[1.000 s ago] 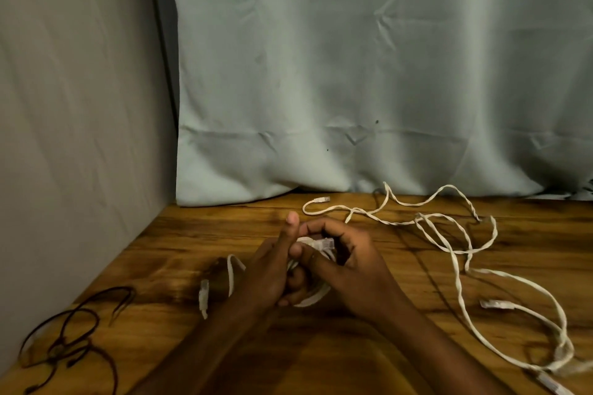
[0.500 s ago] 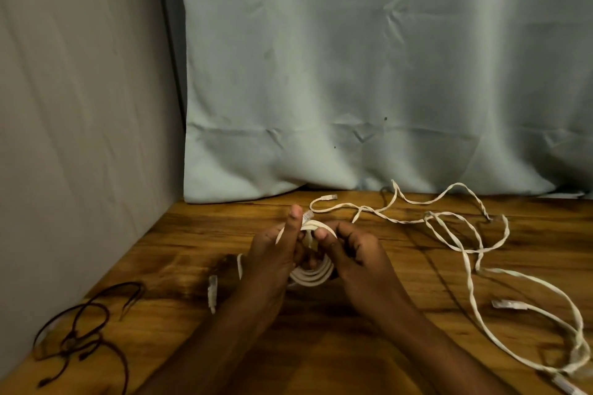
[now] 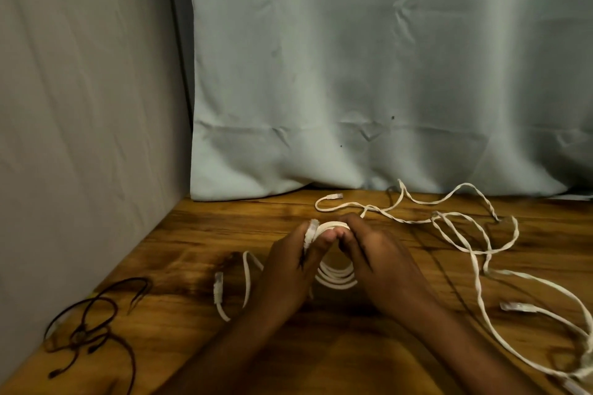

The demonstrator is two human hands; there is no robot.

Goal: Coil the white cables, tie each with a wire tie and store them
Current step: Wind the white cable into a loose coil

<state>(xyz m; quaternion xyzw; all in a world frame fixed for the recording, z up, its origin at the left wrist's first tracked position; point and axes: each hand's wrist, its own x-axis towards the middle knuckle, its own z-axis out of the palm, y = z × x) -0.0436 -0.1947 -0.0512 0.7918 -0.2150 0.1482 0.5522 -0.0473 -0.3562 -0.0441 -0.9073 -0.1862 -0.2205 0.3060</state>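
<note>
A flat white cable is wound into a small coil [image 3: 337,277] held upright just above the wooden table [image 3: 199,234]. My left hand [image 3: 288,276] grips the coil's left side, with a clear plug end pinched at its fingertips. My right hand [image 3: 382,260] grips the coil's right side and top. A loose tail of this cable with a plug [image 3: 219,290] lies on the table left of my left hand. Loose white cables [image 3: 475,253] sprawl untidily across the right half of the table.
Dark wire ties [image 3: 93,327] lie in a tangle at the table's left front, near the grey wall. A pale curtain [image 3: 385,74] hangs along the table's back edge. Another white plug [image 3: 513,306] lies at the right.
The coil has been turned more upright and its loops now show between my hands. Both hands shifted their hold on it and stay close together.
</note>
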